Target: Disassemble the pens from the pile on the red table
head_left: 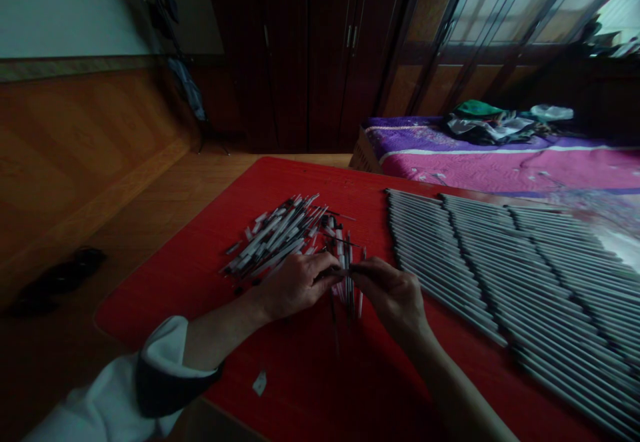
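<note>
Over a red table (pixel 295 182), my left hand (pixel 299 282) and my right hand (pixel 393 292) meet almost tip to tip. Both are closed in a pinch. Whatever sits between the fingers is too dark and small to name. Beneath the fingertips lies a small bunch of thin white and dark sticks (pixel 349 242), looking like pen parts. Left of it is a heap of similar slim white, grey and black pieces (pixel 280 232), close beyond my left hand.
Long rows of slender white sticks with black ends (pixel 450 262) cover the table's right side. A white scrap (pixel 259 383) lies near the front edge. Behind stand a bed (pixel 500 162) with heaped clothes (pixel 493 122) and a dark wardrobe (pixel 320 55). A coat stand (pixel 186 85) is at left.
</note>
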Demonstrator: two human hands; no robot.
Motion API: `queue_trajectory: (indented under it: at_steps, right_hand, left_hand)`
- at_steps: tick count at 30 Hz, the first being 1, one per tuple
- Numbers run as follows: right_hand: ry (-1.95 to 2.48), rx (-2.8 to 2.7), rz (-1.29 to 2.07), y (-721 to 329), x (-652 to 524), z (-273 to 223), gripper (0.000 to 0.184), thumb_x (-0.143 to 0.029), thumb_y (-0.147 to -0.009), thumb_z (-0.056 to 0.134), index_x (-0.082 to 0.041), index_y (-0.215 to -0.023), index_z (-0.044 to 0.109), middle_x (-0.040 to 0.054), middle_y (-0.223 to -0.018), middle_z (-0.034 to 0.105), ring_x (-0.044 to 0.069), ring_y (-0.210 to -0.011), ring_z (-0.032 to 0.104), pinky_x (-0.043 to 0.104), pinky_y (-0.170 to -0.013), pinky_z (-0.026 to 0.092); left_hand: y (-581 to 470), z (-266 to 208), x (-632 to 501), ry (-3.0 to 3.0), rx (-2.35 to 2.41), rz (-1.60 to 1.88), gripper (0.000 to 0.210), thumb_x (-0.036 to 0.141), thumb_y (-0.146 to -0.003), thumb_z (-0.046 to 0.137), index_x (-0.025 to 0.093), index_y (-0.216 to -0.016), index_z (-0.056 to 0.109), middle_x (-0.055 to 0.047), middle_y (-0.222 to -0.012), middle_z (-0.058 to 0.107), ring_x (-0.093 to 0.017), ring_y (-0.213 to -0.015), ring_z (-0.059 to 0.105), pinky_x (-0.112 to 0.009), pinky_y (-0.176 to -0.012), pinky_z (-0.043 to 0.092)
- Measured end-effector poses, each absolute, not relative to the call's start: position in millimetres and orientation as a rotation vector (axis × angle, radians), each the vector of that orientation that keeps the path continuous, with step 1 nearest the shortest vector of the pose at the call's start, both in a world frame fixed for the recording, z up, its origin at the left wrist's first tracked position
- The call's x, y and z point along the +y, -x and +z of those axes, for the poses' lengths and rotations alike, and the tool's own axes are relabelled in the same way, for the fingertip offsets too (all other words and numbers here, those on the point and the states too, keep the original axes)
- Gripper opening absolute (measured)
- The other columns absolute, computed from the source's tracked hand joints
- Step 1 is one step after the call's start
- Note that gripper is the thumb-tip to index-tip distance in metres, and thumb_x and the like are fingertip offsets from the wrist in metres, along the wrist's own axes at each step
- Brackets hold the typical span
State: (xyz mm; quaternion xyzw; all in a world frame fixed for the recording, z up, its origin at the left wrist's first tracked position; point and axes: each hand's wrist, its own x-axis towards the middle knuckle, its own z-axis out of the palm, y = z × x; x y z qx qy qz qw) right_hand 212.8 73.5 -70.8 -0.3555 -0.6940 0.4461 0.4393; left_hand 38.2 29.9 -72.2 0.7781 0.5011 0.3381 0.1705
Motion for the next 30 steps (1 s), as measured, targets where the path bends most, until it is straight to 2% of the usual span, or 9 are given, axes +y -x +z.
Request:
queue_trajectory:
  at_steps: [7,13,17,23,26,30]
  right_hand:
    - [0.874,-1.551,1.340,-212.8,73.9,-73.9,0.016,-0.023,-0.067,0.064,-0.019,-0.080,0.071,0.0040,-0.074,0.072,0.017,-0.065,0.066,0.026,-0.059,0.054]
    - [0.896,-1.654,1.237,-213.2,75.1,-76.4,0.010,-0.024,-0.069,0.064,-0.017,-0.073,0.069,0.0029,-0.067,0.070,0.015,-0.062,0.065,0.024,-0.058,0.052]
    - [0.956,-1.740,1.174,-213.9,74.7,-78.4,0.020,-0.033,-0.074,0.061,-0.015,-0.071,0.068,0.0038,-0.062,0.067,0.015,-0.057,0.062,0.023,-0.052,0.049]
    - [0.932,-1.679,1.175,-214.4,72.9,-77.5,0.020,-0.031,-0.073,0.062,-0.016,-0.085,0.069,0.0060,-0.076,0.070,0.018,-0.069,0.065,0.026,-0.061,0.051]
    - [0.935,-1.734,1.101,-214.3,72.5,-75.6,0.013,-0.028,-0.072,0.062,-0.017,-0.073,0.069,0.0022,-0.064,0.067,0.015,-0.059,0.062,0.023,-0.054,0.049]
    - [0.984,-1.813,1.033,-214.0,71.2,-76.6,0.023,-0.033,-0.076,0.058,-0.015,-0.065,0.067,0.0004,-0.052,0.060,0.012,-0.048,0.055,0.020,-0.044,0.042]
  left_hand:
    - [-38.0,-72.7,29.7,-2.123,1.434,1.016,0.013,0.023,-0.085,0.049,0.020,-0.096,0.055,0.000,-0.086,0.065,-0.013,-0.078,0.061,-0.023,-0.068,0.045]
    - [-37.9,-73.0,30.1,-2.197,1.457,0.989,0.011,0.020,-0.084,0.050,0.022,-0.093,0.055,-0.001,-0.084,0.065,-0.014,-0.076,0.060,-0.025,-0.067,0.044]
    - [-38.1,-73.6,30.1,-2.239,1.459,1.016,0.011,0.019,-0.083,0.050,0.021,-0.092,0.055,0.000,-0.082,0.065,-0.013,-0.073,0.060,-0.024,-0.065,0.045]
    - [-38.0,-71.3,30.1,-2.153,1.455,1.017,0.012,0.023,-0.085,0.048,0.020,-0.095,0.055,-0.002,-0.087,0.066,-0.014,-0.079,0.061,-0.025,-0.069,0.045]
    - [-37.7,-71.5,29.7,-2.199,1.455,0.990,0.012,0.022,-0.084,0.049,0.019,-0.093,0.056,-0.001,-0.085,0.066,-0.014,-0.076,0.061,-0.026,-0.068,0.045]
    - [-38.1,-71.3,29.2,-2.234,1.472,0.962,0.012,0.021,-0.084,0.049,0.019,-0.093,0.057,-0.001,-0.082,0.066,-0.013,-0.073,0.060,-0.025,-0.066,0.045]
